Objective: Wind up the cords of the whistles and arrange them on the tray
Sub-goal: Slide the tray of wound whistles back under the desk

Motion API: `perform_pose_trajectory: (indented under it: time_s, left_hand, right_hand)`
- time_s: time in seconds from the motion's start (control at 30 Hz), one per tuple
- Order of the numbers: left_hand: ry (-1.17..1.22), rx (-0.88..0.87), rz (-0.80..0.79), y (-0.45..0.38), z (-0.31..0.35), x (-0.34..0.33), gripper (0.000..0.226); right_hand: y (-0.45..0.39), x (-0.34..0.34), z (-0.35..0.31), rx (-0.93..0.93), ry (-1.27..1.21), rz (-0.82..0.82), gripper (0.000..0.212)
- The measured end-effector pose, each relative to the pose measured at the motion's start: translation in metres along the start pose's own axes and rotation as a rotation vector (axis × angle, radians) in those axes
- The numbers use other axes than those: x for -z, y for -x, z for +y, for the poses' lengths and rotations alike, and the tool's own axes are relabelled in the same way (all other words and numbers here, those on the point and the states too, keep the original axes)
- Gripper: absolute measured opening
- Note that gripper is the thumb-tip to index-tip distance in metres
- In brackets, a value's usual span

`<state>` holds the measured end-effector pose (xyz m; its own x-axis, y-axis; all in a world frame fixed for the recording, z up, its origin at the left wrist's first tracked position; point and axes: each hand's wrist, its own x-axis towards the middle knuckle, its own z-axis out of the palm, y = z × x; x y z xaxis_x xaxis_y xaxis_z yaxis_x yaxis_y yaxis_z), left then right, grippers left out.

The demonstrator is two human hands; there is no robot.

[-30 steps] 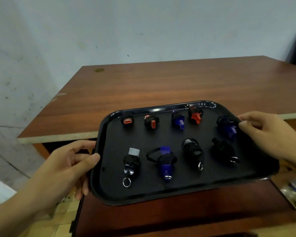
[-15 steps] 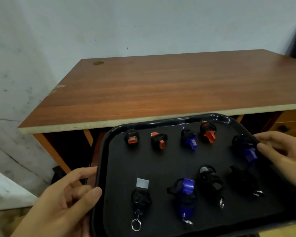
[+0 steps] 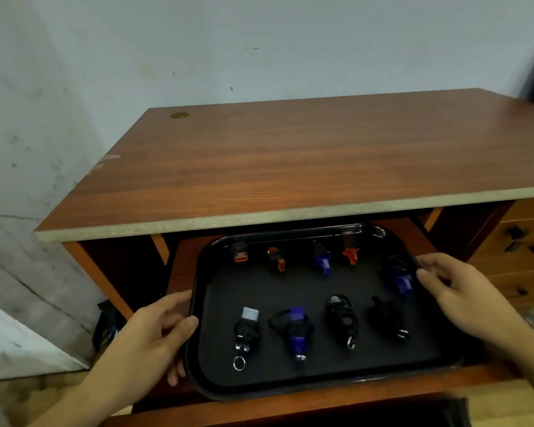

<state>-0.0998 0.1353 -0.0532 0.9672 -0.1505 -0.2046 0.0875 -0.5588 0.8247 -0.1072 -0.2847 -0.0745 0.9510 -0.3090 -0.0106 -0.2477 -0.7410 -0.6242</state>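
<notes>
Below the desk top [image 3: 290,167], on the pull-out shelf [image 3: 290,402], the black tray [image 3: 321,377] lay with its long axis running left to right between my hands. I had my left hand [image 3: 148,343] gripping its left rim and my right hand [image 3: 463,300] gripping the right rim, equally near. Nine wound whistles [image 3: 293,329] sat in two rows on it.

Two bare forearms enter from the near edge, one at the left and one at the right. The left hand [image 3: 154,331] and right hand [image 3: 463,291] wear no gloves, rings, watch or sleeves; short, unpainted fingernails show.
</notes>
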Motion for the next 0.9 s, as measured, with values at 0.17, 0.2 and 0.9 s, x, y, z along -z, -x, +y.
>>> perform_pose_trajectory:
  time_s: [0.17,0.2,0.9]
  left_hand:
    - [-0.105,-0.018,0.036,-0.006,0.003,-0.001,0.040]
    - [-0.202,-0.053,0.065,-0.006,0.003,0.000,0.042]
    - [-1.046,-0.663,0.094,0.012,-0.001,0.004,0.091]
  right_hand:
    - [-0.007,-0.005,-0.002,0.026,0.108,0.008,0.024]
    - [-0.005,-0.004,-0.002,0.032,0.136,0.011,0.024]
    - [0.046,0.016,-0.039,0.606,0.488,-0.347,0.111]
